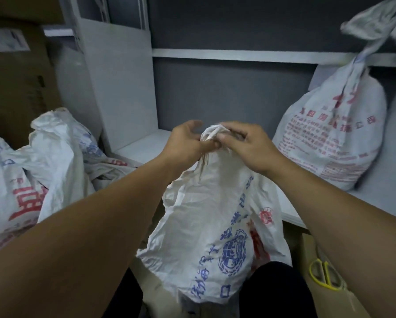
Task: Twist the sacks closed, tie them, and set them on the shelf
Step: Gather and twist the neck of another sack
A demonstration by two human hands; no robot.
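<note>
Background: grey wall behind a white shelf; a white divider stands upright at the shelf's left end, and a white rail crosses the wall higher up.
Sack: white woven, blue print and a red round stamp, centre of frame. It stands upright in front of the shelf edge, not on the shelf. Its body is slack and creased.
Neck: gathered into a tight bunch at the sack's top, between both hands. Loose frayed threads hang just under it.
Left hand: holds the neck from its left side, thumb on the fabric, fingers curved round the back, index lifted.
Right hand: narrow grip, fingertips curled over the bunched top and pinching it from the right.
Tied sack: right of frame, on the shelf, leaning against the right side wall. Red print, neck twisted tall and knotted, loose end flaring into the upper right corner.
Open sacks: left of frame, mouths loose and untied, red and blue print, well apart from the held sack.
Boxes: brown cardboard, stacked upper left behind the open sacks, white label on one.
Scissors: yellow handles, lower right, lying on a tan box below the shelf.
Legs: dark trousers at the bottom, either side of the sack's base.
</note>
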